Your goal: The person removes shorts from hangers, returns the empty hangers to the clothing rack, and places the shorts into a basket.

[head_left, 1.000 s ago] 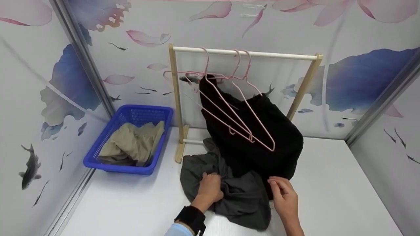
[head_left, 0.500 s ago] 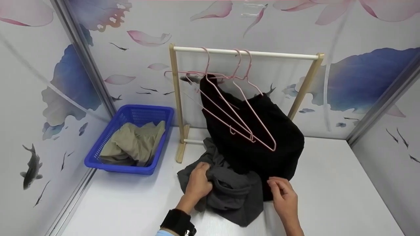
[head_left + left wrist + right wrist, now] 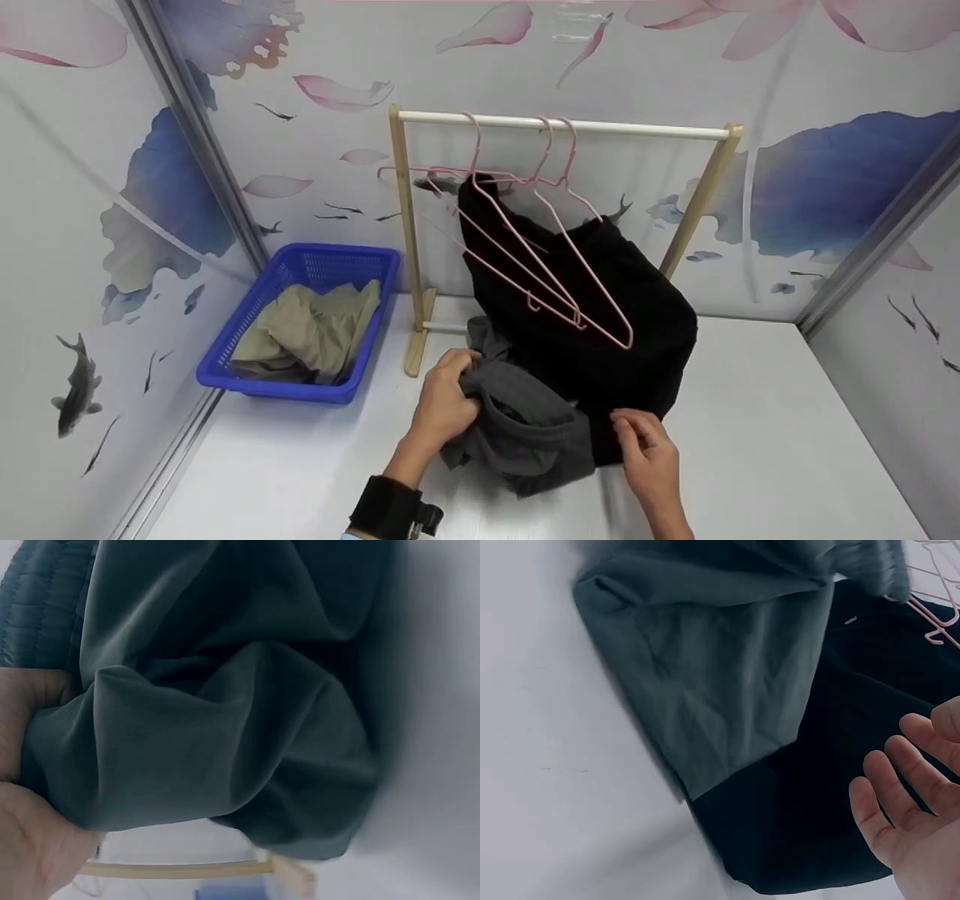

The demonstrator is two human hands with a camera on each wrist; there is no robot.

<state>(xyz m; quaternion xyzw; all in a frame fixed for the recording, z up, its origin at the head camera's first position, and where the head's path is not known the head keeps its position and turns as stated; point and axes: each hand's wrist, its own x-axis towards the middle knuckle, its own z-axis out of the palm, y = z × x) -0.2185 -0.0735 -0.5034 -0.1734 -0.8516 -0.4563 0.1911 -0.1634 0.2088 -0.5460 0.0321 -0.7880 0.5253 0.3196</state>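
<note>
Left wall is flanking unhung khaki clothing, black garment hanging. Left hand is gripping grey elastic-waist bottoms, right hand relaxing empty.

In the head view, the left hand sits further toward ten o'clock than a second ago, its fingers drawing the grey garment along. The garment's lower end shifts likewise, its banded opening now shows, and more of the black garment appears at three o'clock beside it.
</note>
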